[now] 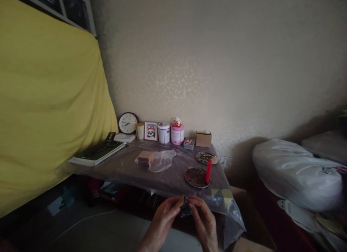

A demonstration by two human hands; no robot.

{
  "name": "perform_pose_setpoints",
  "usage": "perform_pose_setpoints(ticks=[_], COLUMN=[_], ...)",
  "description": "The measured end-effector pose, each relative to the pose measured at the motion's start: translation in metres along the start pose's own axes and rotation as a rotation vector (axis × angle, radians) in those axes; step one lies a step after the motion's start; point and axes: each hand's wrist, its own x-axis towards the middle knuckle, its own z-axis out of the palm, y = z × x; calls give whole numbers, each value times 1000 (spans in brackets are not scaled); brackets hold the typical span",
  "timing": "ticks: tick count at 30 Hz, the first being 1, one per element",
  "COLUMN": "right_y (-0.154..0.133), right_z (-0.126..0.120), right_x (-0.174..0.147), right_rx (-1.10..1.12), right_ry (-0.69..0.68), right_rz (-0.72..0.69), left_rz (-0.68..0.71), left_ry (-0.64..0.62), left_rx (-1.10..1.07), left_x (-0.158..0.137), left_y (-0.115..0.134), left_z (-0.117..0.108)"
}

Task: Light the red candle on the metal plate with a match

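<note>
My left hand grips a small brown box that looks like a matchbox, held in front of the table's near edge. Close against its dark right end, my right hand has thumb and fingers pinched together; whatever is between them is too small to make out. Beyond my hands, a red candle stands upright on the right side of a dark round plate. Behind it, a second plate bears several thin pale sticks.
A stack of small boxes lies beside crumpled clear plastic on the plastic-covered table. Along the wall stand a clock, a picture frame, canisters and a cardboard box. A thick book lies left; white bags sit right.
</note>
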Motion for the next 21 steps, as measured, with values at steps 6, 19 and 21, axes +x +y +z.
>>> perform_pose_setpoints(ticks=[6,19,21], right_y=[-2,-6,-10], right_z=[0,-5,-7], right_x=[0,-2,-2], right_rx=[-91,-320,-337], right_ry=[58,78,93], right_rz=[-10,-254,-247], left_rz=[-19,-34,-38], left_ry=[41,77,84], left_rx=[-16,-75,-71], left_x=[1,3,5], left_y=[-2,-9,-10], left_z=[0,2,1])
